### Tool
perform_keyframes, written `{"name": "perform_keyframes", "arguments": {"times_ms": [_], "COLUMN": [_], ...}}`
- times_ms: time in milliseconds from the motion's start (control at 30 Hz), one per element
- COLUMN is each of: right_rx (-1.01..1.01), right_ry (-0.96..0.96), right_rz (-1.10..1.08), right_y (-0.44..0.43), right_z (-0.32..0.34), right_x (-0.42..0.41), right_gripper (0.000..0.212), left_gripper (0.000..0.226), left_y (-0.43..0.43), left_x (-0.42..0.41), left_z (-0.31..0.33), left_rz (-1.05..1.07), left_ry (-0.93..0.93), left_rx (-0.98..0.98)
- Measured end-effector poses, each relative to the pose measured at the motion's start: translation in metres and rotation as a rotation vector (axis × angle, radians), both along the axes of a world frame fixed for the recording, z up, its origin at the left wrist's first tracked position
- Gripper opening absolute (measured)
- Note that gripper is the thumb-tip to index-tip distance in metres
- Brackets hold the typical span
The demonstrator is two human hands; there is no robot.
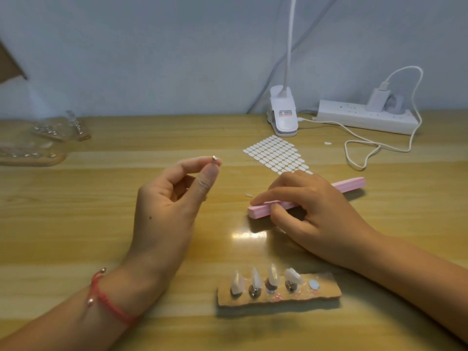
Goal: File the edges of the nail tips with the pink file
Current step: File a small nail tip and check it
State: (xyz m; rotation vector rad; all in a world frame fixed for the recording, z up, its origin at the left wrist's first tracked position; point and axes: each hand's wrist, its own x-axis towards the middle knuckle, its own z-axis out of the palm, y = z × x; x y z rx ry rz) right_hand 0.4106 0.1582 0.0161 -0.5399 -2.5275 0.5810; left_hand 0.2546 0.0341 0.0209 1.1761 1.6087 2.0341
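Nearest on the light wooden bench [76,224], a brown cork-like strip holder [326,292] carries four pale translucent nail tips [272,274], stood upright on small metal studs. Beyond it, the left hand [174,198] is raised palm-inward, and a small silver metal stud [214,158] is pinched between thumb and forefinger; whether a tip is mounted on it cannot be told. To its right, the long pink block file [260,210] lies on the bench, and the right hand [311,211] is curled round its middle from above. The step in hand is judged to be the taking up of the file; next, it would have to be lifted and brought to an edge. Farther back lie a sheet of white oval stickers [276,154] and a white power strip [364,116].
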Motion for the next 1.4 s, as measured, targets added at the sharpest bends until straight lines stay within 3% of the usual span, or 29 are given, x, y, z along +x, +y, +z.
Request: {"name": "perform_keyframes", "arguments": {"times_ms": [300,467,600,767,1133,1267,1400], "right_rx": [0.003,0.005,0.015,0.037,0.06,0.087,0.083], "right_ry": [-0.021,-0.04,-0.033,-0.004,-0.048,-0.176,-0.152], "right_rz": [0.0,0.027,0.029,0.048,0.044,0.071,0.06], "right_y": [0.0,0.002,0.002,0.004,0.011,0.015,0.022], "right_z": [0.001,0.002,0.001,-0.001,-0.001,0.011,0.036], "right_x": [0.002,0.004,0.004,0.004,0.009,0.007,0.011], "right_gripper": [0.03,0.042,0.034,0.029,0.032,0.036,0.034], "left_gripper": [0.016,0.023,0.027,0.014,0.006,0.003,0.006], "left_y": [0.001,0.004,0.003,0.0,0.0,0.001,0.001], "left_x": [-0.007,-0.01,-0.01,-0.012,-0.012,-0.016,-0.02], "left_z": [0.0,-0.002,-0.003,-0.007,-0.014,-0.015,-0.015], "left_rz": [0.059,-0.044,-0.12,-0.098,-0.086,-0.11,-0.135], "left_ry": [-0.059,0.022,0.058,0.36,0.623,0.603,0.411], "left_rx": [0.005,-0.15,-0.262,-0.395,-0.536,-0.539,-0.427]}}
